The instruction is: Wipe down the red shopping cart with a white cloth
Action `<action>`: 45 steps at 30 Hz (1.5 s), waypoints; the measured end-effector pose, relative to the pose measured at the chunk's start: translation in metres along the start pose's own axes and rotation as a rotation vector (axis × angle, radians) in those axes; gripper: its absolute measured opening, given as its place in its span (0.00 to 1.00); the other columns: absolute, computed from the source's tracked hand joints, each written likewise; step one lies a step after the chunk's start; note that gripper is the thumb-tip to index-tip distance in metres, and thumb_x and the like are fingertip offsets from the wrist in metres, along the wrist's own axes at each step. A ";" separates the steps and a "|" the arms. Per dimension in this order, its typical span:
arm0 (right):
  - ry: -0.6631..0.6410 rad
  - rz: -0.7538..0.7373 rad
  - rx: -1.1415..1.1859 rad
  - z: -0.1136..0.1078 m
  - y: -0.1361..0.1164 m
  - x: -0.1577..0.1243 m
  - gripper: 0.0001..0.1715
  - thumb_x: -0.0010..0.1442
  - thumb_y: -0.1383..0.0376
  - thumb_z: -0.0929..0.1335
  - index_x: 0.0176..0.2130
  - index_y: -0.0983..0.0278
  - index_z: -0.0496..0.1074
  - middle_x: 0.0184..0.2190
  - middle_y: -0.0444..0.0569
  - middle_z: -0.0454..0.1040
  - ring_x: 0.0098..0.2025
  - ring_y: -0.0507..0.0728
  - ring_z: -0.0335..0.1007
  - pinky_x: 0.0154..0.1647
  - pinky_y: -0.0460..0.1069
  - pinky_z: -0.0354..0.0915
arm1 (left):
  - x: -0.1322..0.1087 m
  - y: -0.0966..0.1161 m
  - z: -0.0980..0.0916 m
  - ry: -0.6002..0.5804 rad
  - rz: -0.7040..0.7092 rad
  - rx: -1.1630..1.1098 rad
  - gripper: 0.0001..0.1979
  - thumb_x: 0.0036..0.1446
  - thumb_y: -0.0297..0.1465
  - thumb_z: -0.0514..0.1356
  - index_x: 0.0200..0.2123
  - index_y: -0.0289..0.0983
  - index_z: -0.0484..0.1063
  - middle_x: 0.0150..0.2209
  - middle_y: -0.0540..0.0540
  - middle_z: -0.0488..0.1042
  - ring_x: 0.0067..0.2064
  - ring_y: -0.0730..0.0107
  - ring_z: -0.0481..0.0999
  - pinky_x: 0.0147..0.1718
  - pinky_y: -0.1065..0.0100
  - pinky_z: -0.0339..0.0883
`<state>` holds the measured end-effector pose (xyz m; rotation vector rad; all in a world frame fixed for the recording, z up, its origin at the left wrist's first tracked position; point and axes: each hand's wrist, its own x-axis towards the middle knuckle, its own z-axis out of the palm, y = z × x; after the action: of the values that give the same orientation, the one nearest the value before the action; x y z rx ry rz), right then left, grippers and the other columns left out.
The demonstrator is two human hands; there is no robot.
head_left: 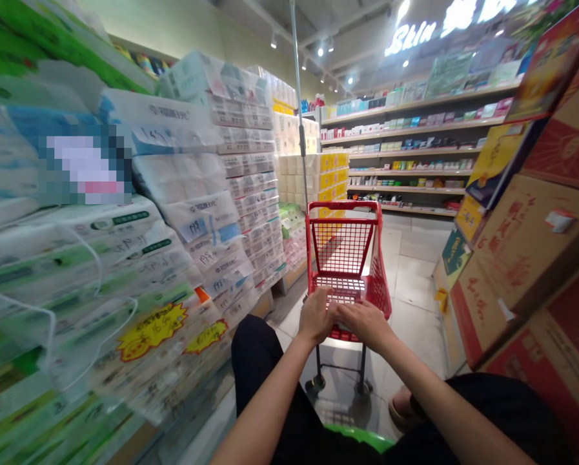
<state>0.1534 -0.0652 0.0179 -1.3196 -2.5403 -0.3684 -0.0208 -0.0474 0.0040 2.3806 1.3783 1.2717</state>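
Both of my hands are together in front of me, just at the near edge of a red shopping cart. My left hand has its fingers bent inward toward the right. My right hand points left, and its fingertips meet those of the left. The fingers are closed together; whatever may lie between them is hidden. Red plastic mesh shows behind and below the hands, and I cannot tell whether they touch it. The cart stands on dark legs with casters.
Stacked tissue packs rise along the left, with yellow price signs and a white cable. Cardboard cartons line the right. Shelves of small boxed goods stand ahead past a tiled floor. Something green is between my legs.
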 end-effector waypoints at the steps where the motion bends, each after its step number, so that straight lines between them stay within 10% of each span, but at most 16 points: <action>1: 0.033 -0.016 -0.010 -0.003 0.011 -0.008 0.15 0.68 0.57 0.58 0.45 0.61 0.69 0.37 0.50 0.76 0.38 0.55 0.70 0.41 0.50 0.55 | 0.000 0.000 -0.001 -0.018 0.020 0.041 0.15 0.66 0.37 0.46 0.52 0.41 0.62 0.47 0.45 0.70 0.45 0.62 0.70 0.46 0.60 0.62; 7: 0.195 -0.024 -0.007 -0.011 0.055 -0.044 0.17 0.66 0.53 0.61 0.42 0.61 0.70 0.36 0.50 0.74 0.43 0.58 0.66 0.51 0.54 0.53 | -0.001 -0.001 -0.004 -0.166 0.197 0.231 0.17 0.58 0.47 0.56 0.31 0.39 0.69 0.33 0.46 0.72 0.38 0.62 0.69 0.44 0.58 0.58; 18: 0.213 0.068 -0.114 0.014 -0.011 -0.008 0.14 0.66 0.57 0.62 0.44 0.62 0.70 0.34 0.50 0.74 0.36 0.57 0.66 0.38 0.51 0.53 | -0.003 -0.008 -0.001 -0.187 0.234 0.300 0.15 0.46 0.40 0.64 0.35 0.39 0.69 0.35 0.46 0.72 0.39 0.60 0.69 0.47 0.56 0.53; 29: 0.120 -0.215 0.134 -0.010 0.070 -0.038 0.18 0.65 0.57 0.63 0.52 0.59 0.69 0.47 0.50 0.75 0.52 0.57 0.67 0.57 0.55 0.58 | 0.001 -0.022 -0.019 -0.258 0.264 0.226 0.21 0.52 0.52 0.61 0.33 0.40 0.71 0.34 0.48 0.73 0.38 0.65 0.69 0.47 0.59 0.52; 38: 0.192 0.053 0.233 0.014 0.109 -0.023 0.21 0.68 0.58 0.57 0.55 0.59 0.66 0.53 0.49 0.72 0.59 0.57 0.63 0.64 0.62 0.52 | 0.004 -0.026 -0.020 -0.263 0.255 0.244 0.22 0.56 0.53 0.57 0.32 0.39 0.71 0.35 0.47 0.74 0.39 0.65 0.70 0.47 0.60 0.52; 45: 0.261 0.106 0.208 0.014 0.061 -0.030 0.16 0.66 0.59 0.59 0.49 0.59 0.69 0.47 0.50 0.74 0.53 0.58 0.67 0.61 0.60 0.56 | 0.003 -0.030 -0.015 -0.208 0.258 0.299 0.16 0.57 0.47 0.59 0.32 0.39 0.71 0.34 0.47 0.73 0.37 0.65 0.69 0.43 0.62 0.54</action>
<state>0.2188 -0.0494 0.0014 -1.2334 -2.2178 -0.2307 -0.0509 -0.0325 0.0012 2.8743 1.3113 0.8797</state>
